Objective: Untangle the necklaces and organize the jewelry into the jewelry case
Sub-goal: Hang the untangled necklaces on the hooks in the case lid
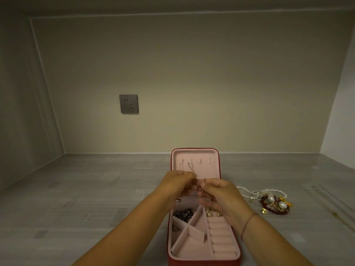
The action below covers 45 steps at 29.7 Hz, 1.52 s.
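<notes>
Jewelry case (192,256): one, open. One thin chain (190,168) pinched by left hand (177,184), right hand (221,197). One tangled heap (273,203) beside.

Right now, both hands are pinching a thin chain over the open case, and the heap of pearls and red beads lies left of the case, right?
Not quite: the head view shows the heap of pearls and red beads lying right of the case, not left. The rest holds: the left hand and right hand pinch a thin chain over the open case.
</notes>
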Each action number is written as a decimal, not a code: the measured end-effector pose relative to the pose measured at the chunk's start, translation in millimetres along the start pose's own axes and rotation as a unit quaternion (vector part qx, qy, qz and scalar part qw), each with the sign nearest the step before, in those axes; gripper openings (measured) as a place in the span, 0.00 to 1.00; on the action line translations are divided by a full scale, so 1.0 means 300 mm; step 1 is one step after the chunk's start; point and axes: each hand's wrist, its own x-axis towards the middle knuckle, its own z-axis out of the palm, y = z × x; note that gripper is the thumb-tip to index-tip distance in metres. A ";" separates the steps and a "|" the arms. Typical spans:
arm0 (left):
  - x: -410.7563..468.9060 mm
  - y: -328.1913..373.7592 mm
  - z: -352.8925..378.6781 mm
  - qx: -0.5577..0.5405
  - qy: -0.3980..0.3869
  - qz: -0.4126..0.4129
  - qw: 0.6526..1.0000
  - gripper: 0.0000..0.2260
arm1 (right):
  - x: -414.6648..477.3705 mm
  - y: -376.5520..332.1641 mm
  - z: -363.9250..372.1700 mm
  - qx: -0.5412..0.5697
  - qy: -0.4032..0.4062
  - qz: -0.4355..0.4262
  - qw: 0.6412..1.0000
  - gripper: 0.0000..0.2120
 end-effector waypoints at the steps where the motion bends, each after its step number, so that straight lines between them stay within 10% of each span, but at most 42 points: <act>1: -0.006 -0.001 -0.001 0.007 0.008 0.000 1.000 0.05 | -0.005 0.002 0.004 -0.020 0.009 -0.018 1.000 0.05; 13: 0.005 -0.027 -0.012 0.079 0.042 0.059 0.994 0.05 | -0.016 0.068 0.025 -0.318 -0.027 -0.156 0.935 0.05; 17: 0.065 -0.117 -0.043 0.391 0.133 0.234 0.880 0.11 | 0.011 0.019 0.001 -0.329 0.027 -0.198 0.923 0.10; 23: 0.113 -0.178 -0.026 0.539 0.156 0.277 0.780 0.18 | 0.064 -0.086 0.007 -0.199 0.016 -0.186 0.962 0.05; 35: 0.135 -0.206 -0.050 0.463 0.152 0.343 0.803 0.07 | 0.196 -0.184 0.055 -0.132 0.033 -0.233 0.963 0.07; 45: 0.125 -0.199 -0.066 0.443 0.142 0.363 0.807 0.07 | 0.209 -0.023 0.024 -0.355 0.055 -0.274 0.892 0.07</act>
